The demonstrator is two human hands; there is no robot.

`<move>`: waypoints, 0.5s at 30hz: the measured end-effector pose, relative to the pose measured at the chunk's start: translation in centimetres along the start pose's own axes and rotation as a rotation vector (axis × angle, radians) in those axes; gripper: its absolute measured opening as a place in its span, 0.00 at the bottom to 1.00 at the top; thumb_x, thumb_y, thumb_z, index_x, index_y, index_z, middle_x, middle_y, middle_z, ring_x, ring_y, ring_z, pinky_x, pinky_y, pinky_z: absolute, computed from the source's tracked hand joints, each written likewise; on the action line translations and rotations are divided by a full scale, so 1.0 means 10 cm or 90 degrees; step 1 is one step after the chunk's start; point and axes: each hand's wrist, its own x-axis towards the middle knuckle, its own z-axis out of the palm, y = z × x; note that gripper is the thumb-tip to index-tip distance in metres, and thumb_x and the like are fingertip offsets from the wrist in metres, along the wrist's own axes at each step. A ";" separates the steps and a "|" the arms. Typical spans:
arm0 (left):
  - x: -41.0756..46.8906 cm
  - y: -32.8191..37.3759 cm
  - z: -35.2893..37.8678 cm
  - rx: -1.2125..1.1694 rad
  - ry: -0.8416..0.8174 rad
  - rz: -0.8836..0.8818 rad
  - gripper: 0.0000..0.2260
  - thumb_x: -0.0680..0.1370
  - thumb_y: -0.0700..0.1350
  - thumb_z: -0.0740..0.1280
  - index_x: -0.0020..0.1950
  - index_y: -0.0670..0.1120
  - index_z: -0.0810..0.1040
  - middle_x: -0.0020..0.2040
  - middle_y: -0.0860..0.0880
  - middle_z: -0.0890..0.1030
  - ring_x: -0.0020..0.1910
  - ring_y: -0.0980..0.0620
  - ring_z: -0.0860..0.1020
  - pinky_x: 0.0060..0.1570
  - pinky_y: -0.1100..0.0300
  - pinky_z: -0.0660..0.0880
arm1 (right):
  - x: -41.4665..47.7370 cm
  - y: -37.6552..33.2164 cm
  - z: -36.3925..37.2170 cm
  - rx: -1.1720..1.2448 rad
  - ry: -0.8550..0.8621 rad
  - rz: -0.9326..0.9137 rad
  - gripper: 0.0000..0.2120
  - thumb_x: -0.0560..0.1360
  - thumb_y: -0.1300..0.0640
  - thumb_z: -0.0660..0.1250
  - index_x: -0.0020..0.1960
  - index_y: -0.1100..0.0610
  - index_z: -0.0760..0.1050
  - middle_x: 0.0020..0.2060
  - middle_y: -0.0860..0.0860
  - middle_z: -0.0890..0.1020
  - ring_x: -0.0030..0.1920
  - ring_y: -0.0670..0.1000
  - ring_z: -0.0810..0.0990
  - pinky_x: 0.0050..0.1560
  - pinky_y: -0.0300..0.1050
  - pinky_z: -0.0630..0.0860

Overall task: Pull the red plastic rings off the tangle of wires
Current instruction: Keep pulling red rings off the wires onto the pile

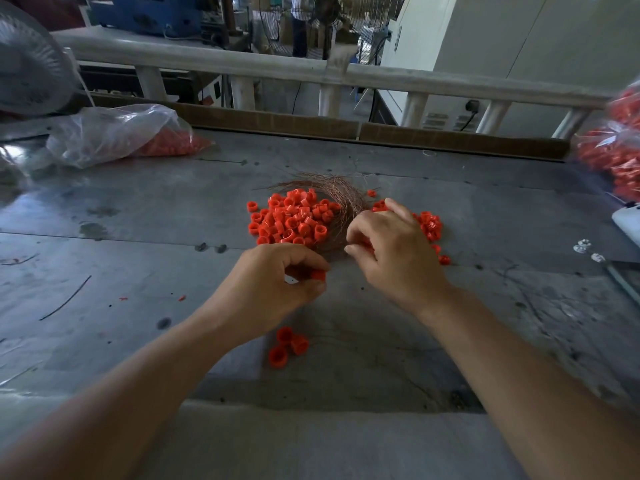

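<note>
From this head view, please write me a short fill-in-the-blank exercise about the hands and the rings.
1. The ring in the left hand is ____ in colour.
2. The right hand holds the tangle of ____.
3. ____ loose rings lie nearest the person.
Missing words: red; wires; three.

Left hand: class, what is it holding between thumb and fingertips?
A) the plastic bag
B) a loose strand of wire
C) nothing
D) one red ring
D: the left hand pinches a single red ring at its fingertips, near the wire tangle that the right hand grips.
</note>
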 end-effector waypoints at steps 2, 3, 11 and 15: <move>0.00 0.00 -0.01 0.005 0.004 -0.005 0.10 0.70 0.39 0.72 0.45 0.53 0.81 0.38 0.62 0.79 0.43 0.68 0.77 0.42 0.77 0.71 | 0.00 0.01 -0.02 0.008 0.018 0.001 0.04 0.67 0.66 0.70 0.41 0.62 0.77 0.34 0.53 0.81 0.38 0.55 0.79 0.66 0.52 0.60; 0.00 0.00 -0.01 0.007 0.009 -0.003 0.10 0.70 0.39 0.72 0.44 0.55 0.81 0.39 0.61 0.79 0.43 0.67 0.77 0.42 0.76 0.71 | 0.00 0.02 -0.02 0.008 0.018 -0.003 0.03 0.68 0.66 0.70 0.41 0.62 0.78 0.35 0.53 0.81 0.39 0.54 0.80 0.66 0.51 0.59; -0.01 0.06 -0.08 -0.027 0.093 0.044 0.15 0.69 0.41 0.73 0.41 0.62 0.78 0.58 0.62 0.72 0.45 0.59 0.78 0.47 0.63 0.77 | 0.00 0.00 -0.07 0.027 0.028 -0.018 0.02 0.68 0.63 0.69 0.40 0.61 0.80 0.36 0.53 0.82 0.41 0.54 0.81 0.66 0.51 0.59; 0.00 0.08 -0.09 -0.017 0.095 0.050 0.13 0.69 0.39 0.73 0.43 0.58 0.80 0.57 0.65 0.72 0.44 0.63 0.78 0.46 0.74 0.73 | -0.01 -0.02 -0.10 0.038 0.045 -0.040 0.01 0.67 0.63 0.69 0.39 0.60 0.80 0.36 0.51 0.82 0.40 0.52 0.81 0.64 0.51 0.61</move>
